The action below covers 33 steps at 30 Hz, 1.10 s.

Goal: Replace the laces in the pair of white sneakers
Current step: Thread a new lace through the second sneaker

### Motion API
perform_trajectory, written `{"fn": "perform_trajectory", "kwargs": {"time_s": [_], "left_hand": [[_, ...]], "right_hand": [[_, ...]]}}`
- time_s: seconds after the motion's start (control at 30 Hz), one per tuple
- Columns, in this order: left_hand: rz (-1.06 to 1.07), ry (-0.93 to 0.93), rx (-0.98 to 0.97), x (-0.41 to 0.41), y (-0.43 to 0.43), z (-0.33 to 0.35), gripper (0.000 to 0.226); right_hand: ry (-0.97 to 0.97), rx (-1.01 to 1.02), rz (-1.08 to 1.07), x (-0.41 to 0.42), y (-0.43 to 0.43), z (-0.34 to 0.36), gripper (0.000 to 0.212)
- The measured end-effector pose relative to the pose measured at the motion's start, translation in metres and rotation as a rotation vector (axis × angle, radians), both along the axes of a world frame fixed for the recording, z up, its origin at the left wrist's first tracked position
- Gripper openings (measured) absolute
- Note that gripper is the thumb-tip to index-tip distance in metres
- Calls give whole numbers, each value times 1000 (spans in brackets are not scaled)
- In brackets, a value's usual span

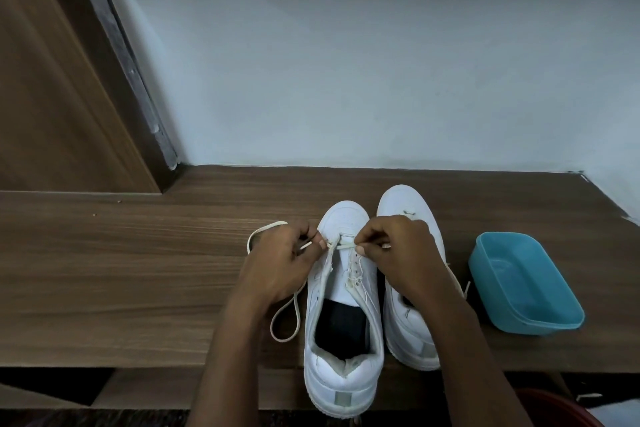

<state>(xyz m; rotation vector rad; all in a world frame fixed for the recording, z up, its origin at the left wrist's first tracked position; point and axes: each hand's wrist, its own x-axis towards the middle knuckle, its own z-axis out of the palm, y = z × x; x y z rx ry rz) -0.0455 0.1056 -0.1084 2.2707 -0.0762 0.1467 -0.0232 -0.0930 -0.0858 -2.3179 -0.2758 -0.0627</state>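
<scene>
**Lacing at the toe end of the left shoe**

Two white shoes stand side by side on the table (138, 270), toes pointing away from the person and heels toward them. The left shoe (343, 308) sits nearer, its heel over the table edge. The right shoe (405, 201) is set further back and is partly covered by the right forearm.

The lace (265, 229) crosses the left shoe only at the eyelets nearest the toe. The eyelets toward the heel look empty, so the task seems to be at an early stage. The left hand (280, 263) pinches one end of the lace just left of the tongue, and slack loops out on the table beyond it. The right hand (398, 253) pinches the other end just right of the tongue.

The eyelet rows run along the shoe's long axis, from the hands back toward the person, so each end probably has to cross over and work back toward the heel. Each hand is nearest its own row.

A thin strand shows at the right shoe's far side, but whether it is a second lace cannot be told. One blue tub (526, 284) stands to the right.
</scene>
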Motion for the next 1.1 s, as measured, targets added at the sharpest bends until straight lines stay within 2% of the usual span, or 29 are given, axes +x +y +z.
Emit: {"fn": "perform_trajectory", "kwargs": {"time_s": [0.23,0.4,0.67,0.77,0.87,0.97,1.1], "left_hand": [[-74,-28,169,0,-1,0,34],[-75,27,118,4,-2,-6,32],[-21,78,-27,2,-2,-4,37],[118,70,-251,-1,3,3,38],[314,105,-585,0,9,15,42],[305,162,-909,-1,12,24,46],[149,230,-1232,-4,18,29,55]], "right_hand": [[-110,-277,64,-3,12,-6,23],[-156,-368,93,-6,14,-7,28],[-153,-343,103,-4,13,-12,18],[-150,-253,101,-4,12,-9,15],[-175,-42,85,-4,12,-4,14],[-196,89,74,-6,16,2,13],[-144,211,89,-11,27,13,12]]}}
